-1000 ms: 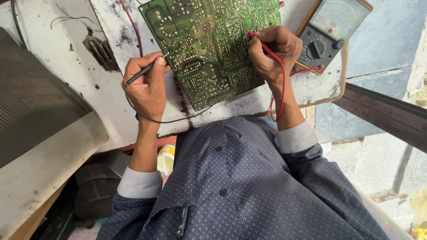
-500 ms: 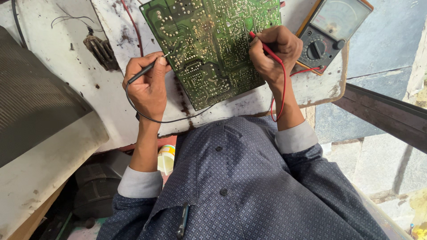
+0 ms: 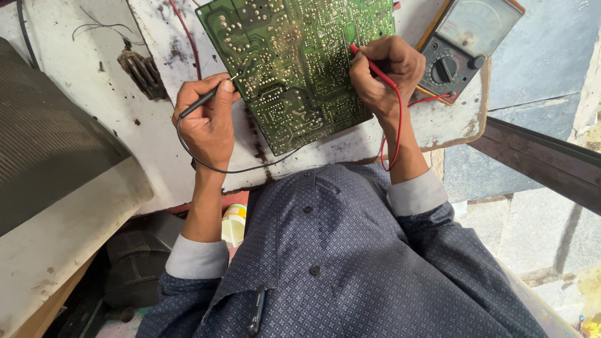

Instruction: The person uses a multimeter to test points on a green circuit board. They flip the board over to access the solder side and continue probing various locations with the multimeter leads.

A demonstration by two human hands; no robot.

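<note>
You're probing mid-check: left hand [image 3: 210, 125] fingers pinching black probe [image 3: 200, 103], right hand [image 3: 383, 75] fingers gripping red probe [image 3: 370, 62], both tips on green circuit board [image 3: 300, 69] at desk [image 3: 75, 94] twelve o'clock; meter [image 3: 466, 47] at two o'clock.

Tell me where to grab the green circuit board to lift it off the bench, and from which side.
Take the circuit board by its bare lower corner, coming from the near side. That corner juts toward the person, probably clear of both hands: the left hand with the black probe, the right hand with the red probe.
</note>
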